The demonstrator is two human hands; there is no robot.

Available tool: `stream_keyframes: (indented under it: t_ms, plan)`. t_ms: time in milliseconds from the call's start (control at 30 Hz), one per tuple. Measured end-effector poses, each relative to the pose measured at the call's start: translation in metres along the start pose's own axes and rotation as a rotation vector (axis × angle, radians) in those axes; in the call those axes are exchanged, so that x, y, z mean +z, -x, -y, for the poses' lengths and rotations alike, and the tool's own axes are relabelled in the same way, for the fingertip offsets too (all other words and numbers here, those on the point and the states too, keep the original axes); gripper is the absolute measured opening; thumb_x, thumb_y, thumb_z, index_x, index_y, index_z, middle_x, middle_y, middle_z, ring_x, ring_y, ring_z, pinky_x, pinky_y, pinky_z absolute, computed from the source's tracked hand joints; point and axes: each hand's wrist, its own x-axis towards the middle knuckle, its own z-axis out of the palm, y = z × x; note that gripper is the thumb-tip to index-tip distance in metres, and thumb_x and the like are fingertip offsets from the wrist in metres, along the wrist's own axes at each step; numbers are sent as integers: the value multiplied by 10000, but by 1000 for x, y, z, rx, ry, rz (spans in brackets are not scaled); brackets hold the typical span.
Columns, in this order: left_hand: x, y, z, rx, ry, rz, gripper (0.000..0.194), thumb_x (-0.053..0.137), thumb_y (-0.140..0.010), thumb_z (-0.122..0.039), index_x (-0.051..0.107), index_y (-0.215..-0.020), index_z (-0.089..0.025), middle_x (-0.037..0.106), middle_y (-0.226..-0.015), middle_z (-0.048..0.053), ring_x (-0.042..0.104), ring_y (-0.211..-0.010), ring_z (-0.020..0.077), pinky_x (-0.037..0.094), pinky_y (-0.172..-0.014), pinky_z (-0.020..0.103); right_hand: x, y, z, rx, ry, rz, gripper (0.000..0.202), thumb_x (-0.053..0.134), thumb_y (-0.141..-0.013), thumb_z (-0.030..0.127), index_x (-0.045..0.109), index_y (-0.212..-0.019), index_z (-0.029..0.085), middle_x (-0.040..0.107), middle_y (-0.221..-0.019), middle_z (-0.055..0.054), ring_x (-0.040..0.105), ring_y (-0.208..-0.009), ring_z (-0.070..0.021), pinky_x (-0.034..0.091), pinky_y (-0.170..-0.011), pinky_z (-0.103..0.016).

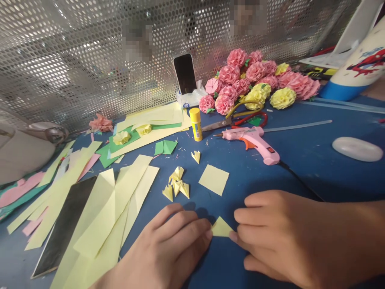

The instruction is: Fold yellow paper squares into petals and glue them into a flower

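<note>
A small yellow paper triangle (221, 227) lies on the blue table between my hands. My left hand (177, 245) pinches its left corner with fingers pressed together. At its right corner, my right hand (270, 233) holds the paper with curled fingers. Just beyond is a flat yellow paper square (214, 180). Several small folded yellow pieces (177, 185) are grouped to the left of the square, and a single folded piece (196, 156) sits a little farther back.
Yellow paper strips (120, 204) cover the left side. Farther back stand a glue stick (195, 125) and a phone (185, 74). Scissors (221, 123), a pink glue gun (255, 140), paper flowers (255, 76) and a white oval object (357, 149) lie toward the right.
</note>
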Motion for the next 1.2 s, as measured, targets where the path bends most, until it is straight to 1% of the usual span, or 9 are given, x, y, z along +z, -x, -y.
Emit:
stream_keyframes:
  t_ms: [133,300,467,533,667,800,867,1033,1200]
  plan:
    - [-1,-4,1,15,38,19,339,365,-1061,-128,703,-1064,-113,751,-1081,68,668,-950,167,505,-944,320,0,2,2,35,26,19,245,739,-850,246,608,-649,198,599,-625,14,454,-594,-170,271,-532,-354]
    - [-3,-2,-1,139,23,16,366,343,-1049,-98,702,-1059,-33,753,-1107,163,703,-1056,207,547,-958,349,13,4,-3,161,-79,-98,276,625,-967,332,582,-732,195,594,-652,25,467,-589,-150,288,-574,-323]
    - [-1,0,-10,187,-34,17,322,404,-1038,-85,726,-1063,-71,762,-1140,108,727,-1044,192,572,-979,334,20,1,-12,243,-197,-50,80,601,-967,212,571,-898,186,650,-835,10,562,-750,-150,357,-651,-288]
    - [0,-1,-15,187,-63,27,313,420,-1041,-92,730,-1078,-92,758,-1164,82,723,-1066,182,566,-1004,322,20,0,-15,275,-288,-52,97,543,-986,157,577,-901,191,645,-869,12,575,-802,-137,384,-695,-263]
    - [3,-4,-22,177,-59,48,274,464,-1047,-130,726,-1126,-125,729,-1245,47,683,-1166,162,533,-1063,294,20,-3,-19,309,-451,-63,103,535,-992,158,603,-923,195,647,-907,8,592,-875,-132,418,-780,-245]
    - [6,-5,-24,192,-40,71,249,494,-1044,-152,710,-1165,-133,724,-1254,45,658,-1205,153,508,-1089,281,25,-3,-19,304,-463,-56,87,536,-1005,180,621,-1016,197,676,-935,3,599,-883,-140,417,-785,-259]
    - [7,-4,-22,168,-46,53,265,475,-1044,-129,706,-1172,-125,748,-1189,42,684,-1143,157,521,-1066,283,26,-3,-19,262,-432,-60,119,516,-1025,205,633,-1003,193,672,-913,-3,585,-857,-144,411,-774,-261]
    - [13,-3,-16,53,-124,15,353,370,-1066,-165,693,-1181,-80,743,-972,79,701,-868,192,586,-839,335,23,-3,-21,204,-350,-70,209,503,-1036,222,621,-869,182,644,-842,-10,538,-805,-147,388,-738,-252]
    - [15,0,-13,46,-145,-1,307,412,-1045,-141,705,-1134,-109,725,-951,55,666,-847,190,532,-852,334,22,-2,-23,155,-192,-96,262,449,-1040,160,615,-838,163,636,-842,-20,517,-775,-149,363,-695,-279]
